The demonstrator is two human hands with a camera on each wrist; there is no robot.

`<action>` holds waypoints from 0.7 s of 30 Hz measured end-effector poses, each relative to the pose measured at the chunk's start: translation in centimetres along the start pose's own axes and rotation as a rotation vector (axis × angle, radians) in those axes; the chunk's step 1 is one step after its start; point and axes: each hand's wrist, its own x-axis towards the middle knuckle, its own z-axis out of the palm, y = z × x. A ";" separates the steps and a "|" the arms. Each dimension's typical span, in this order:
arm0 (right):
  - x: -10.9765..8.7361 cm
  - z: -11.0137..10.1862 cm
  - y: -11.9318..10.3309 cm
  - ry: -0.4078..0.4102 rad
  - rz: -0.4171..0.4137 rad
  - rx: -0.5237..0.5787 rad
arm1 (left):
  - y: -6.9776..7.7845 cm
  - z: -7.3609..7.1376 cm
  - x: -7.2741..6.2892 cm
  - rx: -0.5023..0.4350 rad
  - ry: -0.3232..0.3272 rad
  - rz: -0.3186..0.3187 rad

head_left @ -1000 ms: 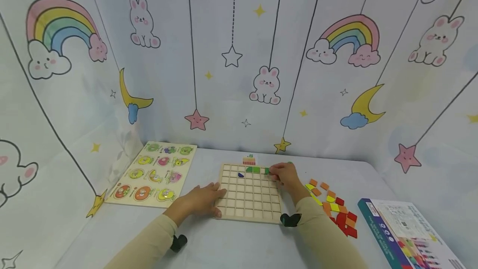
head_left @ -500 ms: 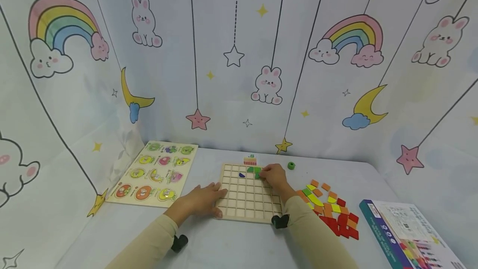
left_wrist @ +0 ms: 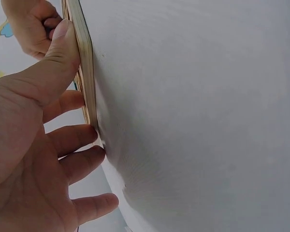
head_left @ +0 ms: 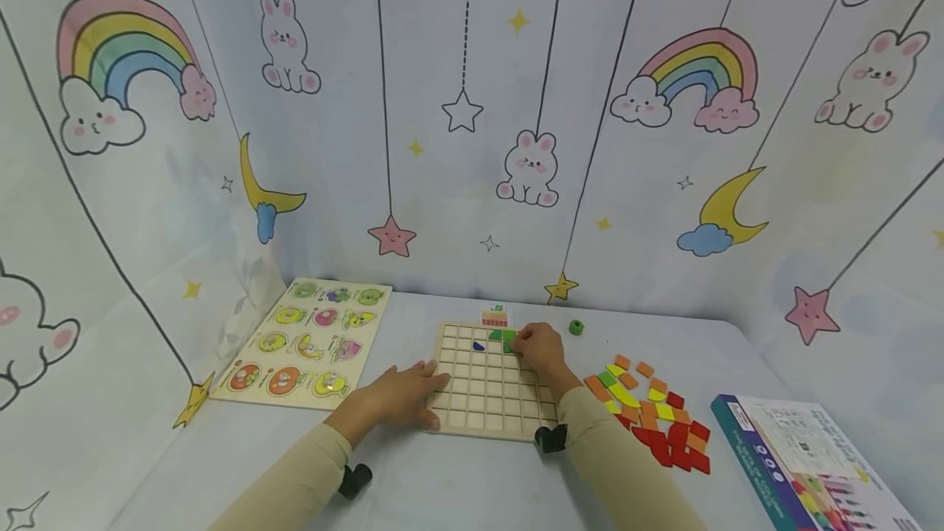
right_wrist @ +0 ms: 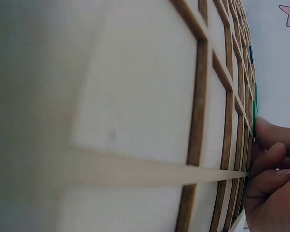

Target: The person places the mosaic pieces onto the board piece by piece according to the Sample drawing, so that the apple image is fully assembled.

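Observation:
A wooden grid board (head_left: pixel 472 404) lies on the table in the head view. My left hand (head_left: pixel 401 394) rests at its left side, fingers fairly straight; in the left wrist view the thumb (left_wrist: pixel 63 48) lies along the board's edge and fingertips touch it. Near the far right corner, my right hand (head_left: pixel 542 353) pinches a green tile (head_left: pixel 509 347) over the grid, just below two other green tiles (head_left: pixel 501 335). The right wrist view shows the thumb at a green tile's edge (right_wrist: pixel 254 118) and the other fingers curled. A small dark blue piece (head_left: pixel 478 346) sits in a cell nearby.
Red, orange, yellow and green tiles (head_left: pixel 649 415) lie scattered right of the board. A small picture card (head_left: pixel 496 315) lies behind it, a green round piece (head_left: pixel 576 327) to the back right. A fruit puzzle board (head_left: pixel 302 342) stands left, a box (head_left: pixel 811 457) right.
My right hand has moved left from the board's right edge with the green tile, to just below the other green tiles, and now stays nearly still. The left hand keeps its place.

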 end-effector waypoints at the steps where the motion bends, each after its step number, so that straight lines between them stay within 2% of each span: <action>1: 0.0 0.0 0.0 0.001 -0.003 -0.014 | 0.0 0.0 0.0 -0.001 0.001 0.001; 7: -0.3 -0.2 -0.5 -0.011 -0.048 -0.063 | 0.1 -0.1 0.0 0.004 -0.006 -0.005; 14: -0.9 -0.9 -0.9 -0.026 -0.086 -0.126 | 0.1 -0.2 0.3 0.072 -0.008 -0.011; 18: -1.1 -1.7 -0.2 -0.036 -0.102 0.006 | 0.3 -0.2 0.4 0.102 -0.014 -0.019; 21: -1.2 -3.0 1.0 -0.053 -0.061 0.162 | 0.5 -0.2 0.4 0.095 -0.018 -0.021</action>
